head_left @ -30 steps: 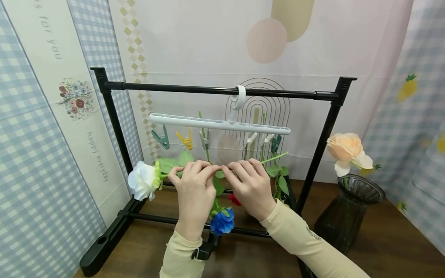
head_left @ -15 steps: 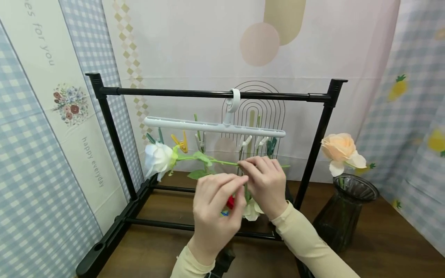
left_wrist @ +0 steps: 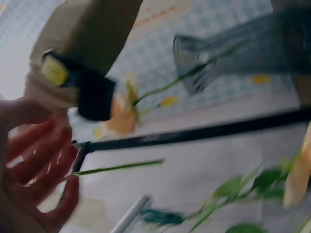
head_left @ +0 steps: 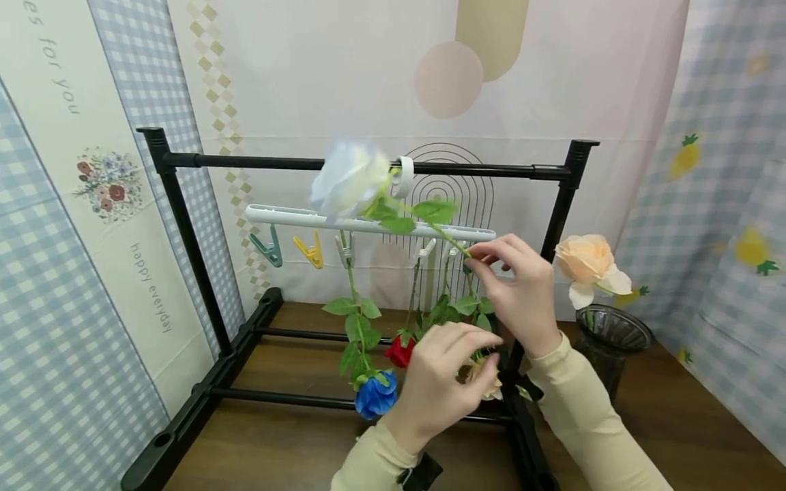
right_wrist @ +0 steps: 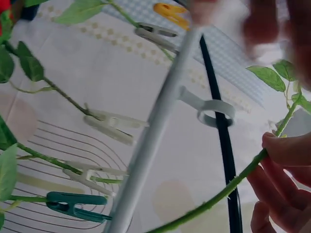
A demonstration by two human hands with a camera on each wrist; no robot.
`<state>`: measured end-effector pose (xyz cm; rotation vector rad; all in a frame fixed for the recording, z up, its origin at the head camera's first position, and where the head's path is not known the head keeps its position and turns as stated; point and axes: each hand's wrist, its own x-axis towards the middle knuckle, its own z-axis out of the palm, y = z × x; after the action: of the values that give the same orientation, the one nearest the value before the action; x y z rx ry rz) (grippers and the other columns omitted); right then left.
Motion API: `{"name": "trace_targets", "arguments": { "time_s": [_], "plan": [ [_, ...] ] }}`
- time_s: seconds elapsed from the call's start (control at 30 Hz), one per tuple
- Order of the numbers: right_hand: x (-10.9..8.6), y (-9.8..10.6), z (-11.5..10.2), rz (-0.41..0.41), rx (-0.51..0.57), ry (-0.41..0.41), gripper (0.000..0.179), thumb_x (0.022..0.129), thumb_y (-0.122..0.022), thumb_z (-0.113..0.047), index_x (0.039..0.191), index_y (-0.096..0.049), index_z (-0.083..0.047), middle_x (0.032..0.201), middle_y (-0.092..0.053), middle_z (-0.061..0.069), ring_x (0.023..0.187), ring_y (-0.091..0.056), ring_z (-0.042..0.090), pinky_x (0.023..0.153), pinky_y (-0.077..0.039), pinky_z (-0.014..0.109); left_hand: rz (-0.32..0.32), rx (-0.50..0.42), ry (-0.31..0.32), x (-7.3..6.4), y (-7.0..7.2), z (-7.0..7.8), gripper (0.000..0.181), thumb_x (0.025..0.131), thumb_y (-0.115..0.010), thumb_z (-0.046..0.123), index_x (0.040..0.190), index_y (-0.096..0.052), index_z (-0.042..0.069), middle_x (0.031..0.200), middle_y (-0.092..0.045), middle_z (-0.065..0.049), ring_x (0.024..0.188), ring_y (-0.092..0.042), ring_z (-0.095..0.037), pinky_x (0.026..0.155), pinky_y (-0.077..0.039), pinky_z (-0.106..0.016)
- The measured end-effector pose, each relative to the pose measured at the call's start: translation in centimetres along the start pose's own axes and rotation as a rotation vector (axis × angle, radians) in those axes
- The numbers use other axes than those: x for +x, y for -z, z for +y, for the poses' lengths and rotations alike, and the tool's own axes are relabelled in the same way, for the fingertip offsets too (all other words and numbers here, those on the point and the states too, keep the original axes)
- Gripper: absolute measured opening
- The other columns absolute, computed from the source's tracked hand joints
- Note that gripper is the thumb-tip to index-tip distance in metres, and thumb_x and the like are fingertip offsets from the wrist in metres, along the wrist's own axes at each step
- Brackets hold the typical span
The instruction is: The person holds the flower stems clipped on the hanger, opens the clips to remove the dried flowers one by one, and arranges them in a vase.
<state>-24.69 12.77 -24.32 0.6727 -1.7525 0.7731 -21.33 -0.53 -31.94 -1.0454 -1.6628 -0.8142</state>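
My right hand [head_left: 518, 293] pinches the green stem [right_wrist: 209, 200] of an artificial white rose [head_left: 348, 179] between thumb and fingers. The bloom, blurred, is raised to the upper left, overlapping the white clip hanger [head_left: 288, 217] and the rack's top bar. My left hand [head_left: 439, 385] is lower, in front of the hanging flowers, with fingers loosely bent and nothing in them. A teal clip [head_left: 267, 247] and a yellow clip [head_left: 310, 250] hang from the hanger's left with no flower. A grey clip [head_left: 345, 249] holds the stem of a blue rose [head_left: 376, 394], head down.
A black rack [head_left: 270, 162] carries the hanger. Farther right on it, white clips [right_wrist: 109, 127] and a dark teal clip [right_wrist: 77, 206] hold more stems, among them a red flower [head_left: 400, 351]. A dark glass vase [head_left: 614, 334] with a peach rose [head_left: 589, 262] stands at right.
The white rose has swung from the left, lying level, to upper middle with its bloom raised. My left hand has let go of the stem and moved down and right; the right hand has shifted right.
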Motion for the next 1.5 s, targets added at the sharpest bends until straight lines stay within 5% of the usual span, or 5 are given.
{"name": "trace_targets", "arguments": {
  "time_s": [0.2,0.4,0.7,1.07,1.5],
  "plan": [
    [0.6,3.7,0.7,0.0,0.032,-0.163,0.012,0.08,-0.075,0.002,0.092,-0.074,0.0,0.081,-0.068,-0.004,0.075,-0.054,-0.01,0.067,-0.041,0.011,-0.305,-0.278,0.284,-0.1,-4.1,0.3,0.01,0.093,-0.065,0.028,0.096,-0.072,0.021,0.091,-0.071,0.01,0.084,-0.063,0.004,0.076,-0.045,-0.008],
    [0.3,7.1,1.3,0.042,0.015,-0.322,0.012,0.081,-0.075,0.001,0.093,-0.075,0.001,0.081,-0.062,-0.028,0.073,-0.055,-0.004,0.065,-0.041,0.011,-0.364,-0.573,0.585,-0.7,-6.2,-0.4,0.028,0.099,-0.053,0.035,0.098,-0.072,0.015,0.091,-0.073,-0.001,0.072,-0.06,0.003,0.066,-0.05,-0.016],
    [0.2,10.6,2.9,0.105,-0.02,-0.469,0.015,0.08,-0.076,-0.002,0.094,-0.075,0.0,0.077,-0.066,-0.024,0.065,-0.058,-0.001,0.059,-0.042,0.012,-0.499,-0.538,0.695,-1.7,-10.3,-0.7,0.03,0.1,-0.051,0.04,0.101,-0.071,0.017,0.09,-0.073,0.0,0.066,-0.057,0.001,0.06,-0.045,-0.015],
    [-1.2,13.0,5.4,0.155,-0.056,-0.555,0.016,0.081,-0.076,-0.003,0.097,-0.075,-0.003,0.082,-0.067,-0.024,0.07,-0.057,0.0,0.062,-0.043,0.012,-0.775,-0.373,0.806,-2.2,-15.8,0.8,0.071,0.086,-0.066,0.054,0.146,-0.041,0.024,0.142,-0.054,0.005,0.125,-0.056,-0.014,0.098,-0.049,-0.035],
    [-3.0,14.8,7.5,0.211,0.028,-0.683,0.017,0.081,-0.075,-0.001,0.098,-0.075,-0.003,0.077,-0.07,-0.018,0.07,-0.064,0.0,0.063,-0.048,0.012,-0.707,-0.34,0.844,-1.5,-20.0,1.9,0.088,0.08,-0.074,0.051,0.151,-0.03,0.022,0.15,-0.044,0.001,0.133,-0.05,-0.019,0.108,-0.039,-0.05]
  ]
}}
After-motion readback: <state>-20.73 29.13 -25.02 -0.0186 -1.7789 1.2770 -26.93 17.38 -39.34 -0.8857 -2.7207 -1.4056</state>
